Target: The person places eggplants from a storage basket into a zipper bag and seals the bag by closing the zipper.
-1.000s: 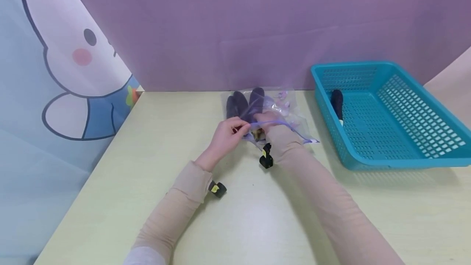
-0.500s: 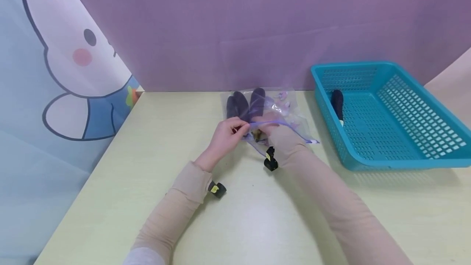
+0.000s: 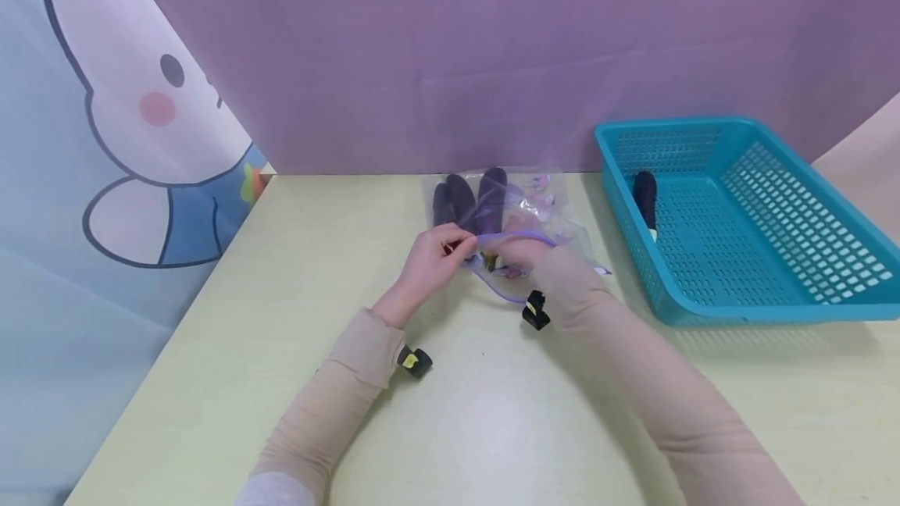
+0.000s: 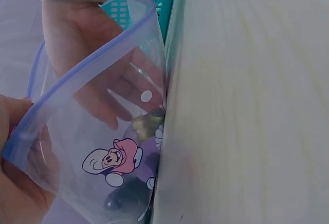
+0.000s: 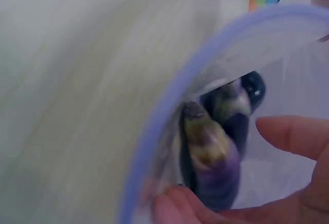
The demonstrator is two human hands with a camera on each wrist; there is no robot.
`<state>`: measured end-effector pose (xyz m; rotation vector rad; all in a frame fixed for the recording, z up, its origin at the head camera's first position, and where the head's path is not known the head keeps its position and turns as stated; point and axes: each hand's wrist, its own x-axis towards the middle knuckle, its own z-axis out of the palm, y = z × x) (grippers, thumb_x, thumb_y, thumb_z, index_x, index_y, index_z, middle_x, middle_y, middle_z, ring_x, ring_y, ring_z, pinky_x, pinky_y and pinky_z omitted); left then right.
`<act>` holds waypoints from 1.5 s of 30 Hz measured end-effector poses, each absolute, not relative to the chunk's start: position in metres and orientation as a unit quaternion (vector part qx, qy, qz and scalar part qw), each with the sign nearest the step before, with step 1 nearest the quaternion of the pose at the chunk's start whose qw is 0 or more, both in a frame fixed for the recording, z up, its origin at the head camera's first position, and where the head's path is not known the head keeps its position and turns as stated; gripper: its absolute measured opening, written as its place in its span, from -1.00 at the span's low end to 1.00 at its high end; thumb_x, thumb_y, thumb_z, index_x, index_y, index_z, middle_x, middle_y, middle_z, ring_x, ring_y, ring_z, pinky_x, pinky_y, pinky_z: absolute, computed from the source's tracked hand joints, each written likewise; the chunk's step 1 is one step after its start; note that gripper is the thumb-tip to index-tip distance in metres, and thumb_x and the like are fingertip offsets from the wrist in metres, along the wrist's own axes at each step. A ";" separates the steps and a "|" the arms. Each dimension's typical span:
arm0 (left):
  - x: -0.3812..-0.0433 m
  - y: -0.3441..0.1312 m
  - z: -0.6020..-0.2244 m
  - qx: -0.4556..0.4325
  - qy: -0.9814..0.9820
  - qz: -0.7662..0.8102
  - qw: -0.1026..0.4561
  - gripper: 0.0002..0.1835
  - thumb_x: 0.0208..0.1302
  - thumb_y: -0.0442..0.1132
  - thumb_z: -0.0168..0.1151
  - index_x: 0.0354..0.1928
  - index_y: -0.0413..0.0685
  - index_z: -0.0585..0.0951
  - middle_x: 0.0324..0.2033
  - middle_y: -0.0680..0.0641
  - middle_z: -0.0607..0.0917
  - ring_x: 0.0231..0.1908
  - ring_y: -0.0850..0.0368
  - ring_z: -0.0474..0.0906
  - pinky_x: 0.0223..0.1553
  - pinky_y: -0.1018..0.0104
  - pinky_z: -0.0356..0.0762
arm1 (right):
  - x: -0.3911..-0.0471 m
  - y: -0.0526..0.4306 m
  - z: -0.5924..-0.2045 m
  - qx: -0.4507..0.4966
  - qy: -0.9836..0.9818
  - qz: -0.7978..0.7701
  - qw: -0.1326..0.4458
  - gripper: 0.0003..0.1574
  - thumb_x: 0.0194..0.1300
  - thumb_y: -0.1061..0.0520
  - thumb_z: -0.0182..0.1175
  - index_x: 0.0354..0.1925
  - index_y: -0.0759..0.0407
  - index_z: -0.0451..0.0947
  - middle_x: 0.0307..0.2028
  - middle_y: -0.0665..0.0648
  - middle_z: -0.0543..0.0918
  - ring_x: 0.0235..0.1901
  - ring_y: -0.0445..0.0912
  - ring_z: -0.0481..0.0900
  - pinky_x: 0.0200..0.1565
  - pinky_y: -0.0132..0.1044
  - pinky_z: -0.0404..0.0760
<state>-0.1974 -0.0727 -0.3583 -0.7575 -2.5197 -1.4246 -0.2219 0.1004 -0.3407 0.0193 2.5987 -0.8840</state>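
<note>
A clear zip bag (image 3: pixel 555 205) with a purple-blue rim and cartoon prints lies at the back of the table. Inside it, several dark purple eggplants (image 3: pixel 491 197) lie side by side, their stem ends towards the bag's mouth. My left hand (image 3: pixel 432 262) pinches the bag's rim at its left side and keeps the mouth apart. Through that mouth reaches my right hand (image 3: pixel 522 251). In the right wrist view, its thumb (image 5: pixel 293 134) stands apart from the nearest eggplant (image 5: pixel 213 154), with nothing gripped. Straight, spread fingers (image 4: pixel 136 88) show through the plastic in the left wrist view.
A blue-green perforated basket (image 3: pixel 738 312) stands on the right of the table, with one eggplant (image 3: pixel 644 197) along its left wall. Behind the table (image 3: pixel 450 428) hangs a purple cloth (image 3: pixel 436 61). A rabbit-print cloth (image 3: pixel 42 295) hangs on the left.
My right hand has drawn back a little, rightward and towards me, nearer the bag's mouth. The mouth has widened at the front. My left hand has stayed in place.
</note>
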 end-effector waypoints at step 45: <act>-0.199 -0.072 -0.361 -0.261 -0.842 -0.467 0.063 -0.82 0.28 -0.31 0.19 -0.26 -0.28 0.70 -0.48 -0.12 0.62 -0.49 0.17 0.43 -0.45 0.46 0.40 | -0.164 0.154 -0.329 -0.242 0.880 -0.306 0.271 -0.35 0.45 -0.06 -0.06 0.37 0.22 0.21 0.24 0.30 0.42 0.22 0.17 0.39 0.21 0.06 0.37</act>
